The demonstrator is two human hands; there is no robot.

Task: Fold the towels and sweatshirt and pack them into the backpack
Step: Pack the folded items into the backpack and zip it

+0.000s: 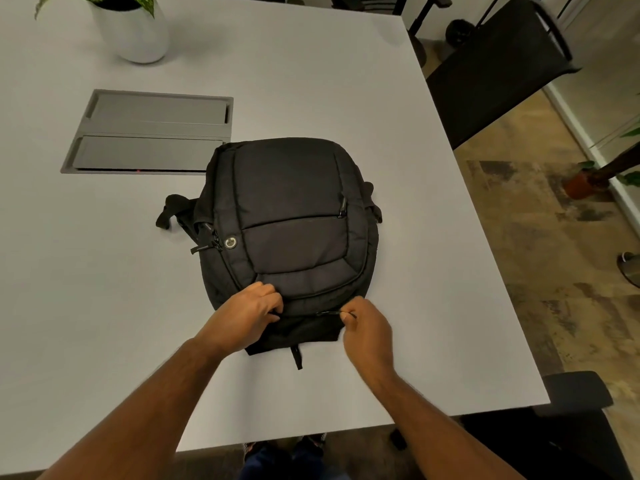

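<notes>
Backpack [291, 216] lies near table's [311, 81] front edge; left hand [242, 317] grips fabric, right hand [367, 327] pinches zipper pull [334, 313]: draw steadily against that brace.

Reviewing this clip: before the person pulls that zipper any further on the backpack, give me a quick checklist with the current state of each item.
1. Backpack lying flat on the table: ok.
2. Right hand pinching the zipper pull: ok.
3. Left hand gripping the bag's near edge to brace it: ok.
4. Towels and sweatshirt packed inside: cannot tell, none are visible.
5. Main compartment fully closed: cannot tell.
6. Front pocket zipper closed: ok.
</notes>
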